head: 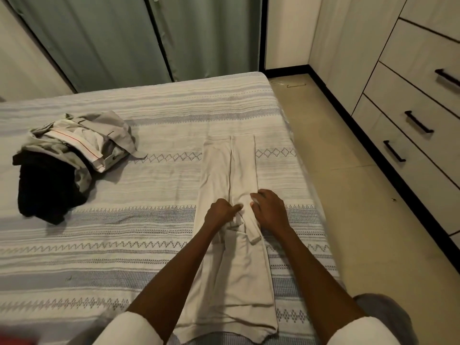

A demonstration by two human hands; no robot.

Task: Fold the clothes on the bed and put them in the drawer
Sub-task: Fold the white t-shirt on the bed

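A cream shirt (230, 168) lies lengthwise on the striped bed (139, 247), folded into a long narrow strip with its sides turned in. Both hands meet at its middle. My left hand (220, 211) has its fingers curled and its thumb pressing on the fabric by the centre seam. My right hand (270, 210) lies on the shirt's right side, fingers bent over a folded-in sleeve. A heap of unfolded clothes, a grey garment (87, 139) on top of a black one (47, 188), sits at the left of the bed. The drawers (408, 135) stand at the right, all closed.
A tiled floor strip (348, 175) runs between the bed's right edge and the drawer unit with black handles. Green curtains (139, 38) hang behind the bed. A thin wire hanger (288, 83) lies on the floor near the far corner.
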